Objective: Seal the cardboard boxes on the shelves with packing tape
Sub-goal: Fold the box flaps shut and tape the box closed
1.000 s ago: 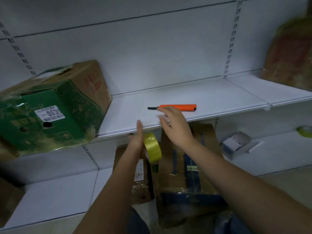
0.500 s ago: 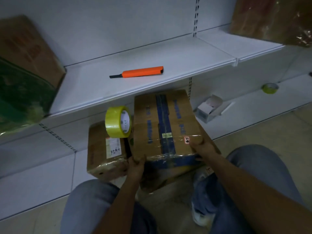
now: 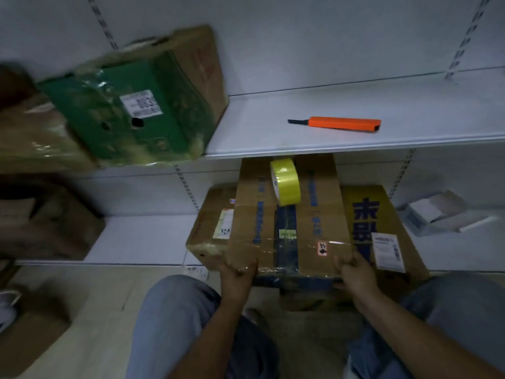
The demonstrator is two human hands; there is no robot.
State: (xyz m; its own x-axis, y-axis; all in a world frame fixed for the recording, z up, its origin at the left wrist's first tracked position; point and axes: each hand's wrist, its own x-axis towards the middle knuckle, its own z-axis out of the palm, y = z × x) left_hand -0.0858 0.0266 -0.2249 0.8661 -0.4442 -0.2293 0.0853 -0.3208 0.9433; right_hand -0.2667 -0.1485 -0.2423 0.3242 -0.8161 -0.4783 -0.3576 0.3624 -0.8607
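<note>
My left hand point(image 3: 238, 272) grips the near-left corner of the box point(image 3: 289, 228), fingers curled over the top edge, and my right hand point(image 3: 354, 272) grips the near-right corner the same way. Neither is free for anything else. The box sits at my twelve o'clock on the lower shelf point(image 3: 142, 239), near end jutting over the edge toward my knees, clear tape shining across that end. The roll of tape point(image 3: 285, 184) stands on edge on the box top, further toward twelve, just under the lip of the upper shelf point(image 3: 355, 144).

I judge this step is about positioning the box, so I want an even pull from both corners. A jerk or a tilt could send that upright roll rolling off. There is a second box point(image 3: 210, 225) pressed against it at nine o'clock and a yellow-printed box point(image 3: 382, 214) at three, so I draw straight, not sideways.

The orange knife point(image 3: 338, 123) lies on the upper shelf at one o'clock, within sight for cutting later. A green box point(image 3: 131, 110) sits up at ten o'clock.
</note>
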